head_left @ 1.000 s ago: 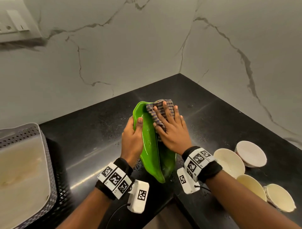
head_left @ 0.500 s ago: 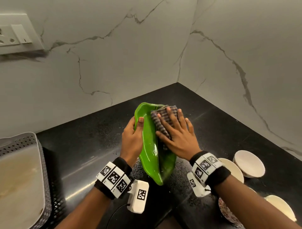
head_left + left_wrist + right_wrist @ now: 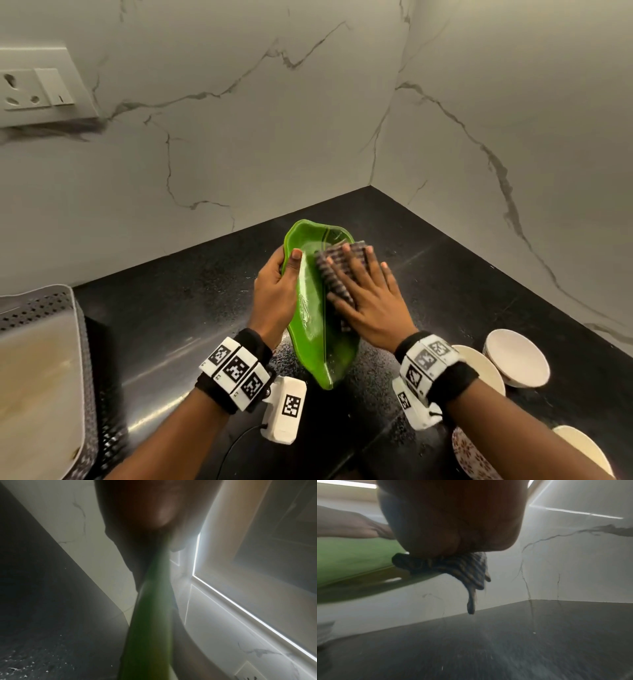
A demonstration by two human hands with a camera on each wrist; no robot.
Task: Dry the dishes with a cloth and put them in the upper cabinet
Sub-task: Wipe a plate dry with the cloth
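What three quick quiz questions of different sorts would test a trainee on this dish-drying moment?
1. True or false: the left hand grips the green leaf-shaped dish by its rim.
2. What does the right hand press on the dish? A) a sponge B) a striped cloth C) nothing
3. Where are the white bowls on the black counter: on the person's left or right?

Key: 1 true; 2 B; 3 right.

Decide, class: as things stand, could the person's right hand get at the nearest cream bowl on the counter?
Probably yes. The cream bowl sits just beside the right wrist with nothing between, but the right hand is pressing the cloth on the green dish and must leave it first.
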